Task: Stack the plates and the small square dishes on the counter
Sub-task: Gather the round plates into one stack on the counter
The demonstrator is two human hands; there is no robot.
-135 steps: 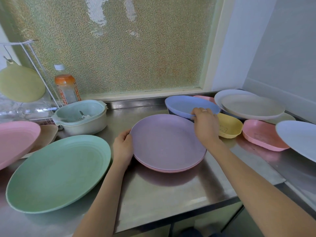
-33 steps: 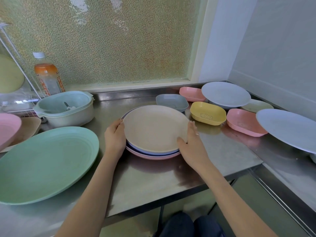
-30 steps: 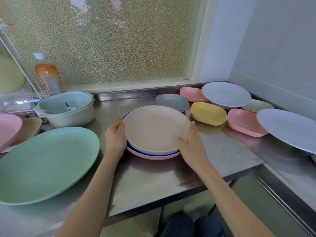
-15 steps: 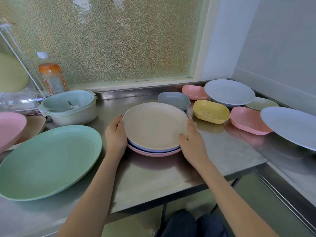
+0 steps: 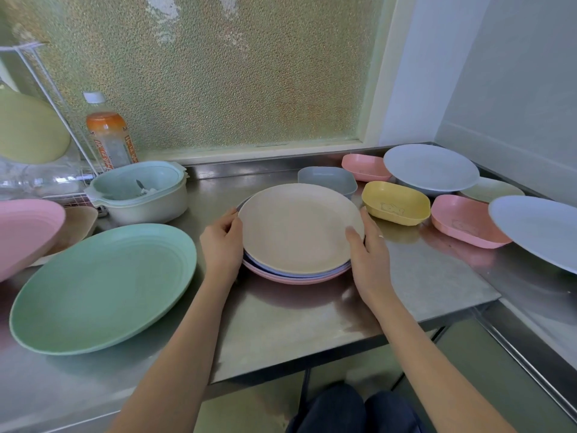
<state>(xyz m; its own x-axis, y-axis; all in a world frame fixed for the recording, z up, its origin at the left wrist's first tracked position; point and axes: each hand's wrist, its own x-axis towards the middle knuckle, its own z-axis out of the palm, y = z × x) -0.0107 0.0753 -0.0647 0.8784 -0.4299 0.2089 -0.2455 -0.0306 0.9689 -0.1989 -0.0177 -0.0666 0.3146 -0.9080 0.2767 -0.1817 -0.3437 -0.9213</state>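
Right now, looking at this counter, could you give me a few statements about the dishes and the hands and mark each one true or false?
1. A beige plate tops the stack between the hands. True.
2. The left hand holds the orange-capped bottle. False: the bottle stands untouched by the window; the left hand rests on the stack's left edge.
3. The yellow square dish sits right of the stack. True.
4. The big green plate lies on top of the stack. False: it lies alone on the counter, left of the stack.
5. The right hand touches the stack's right edge. True.
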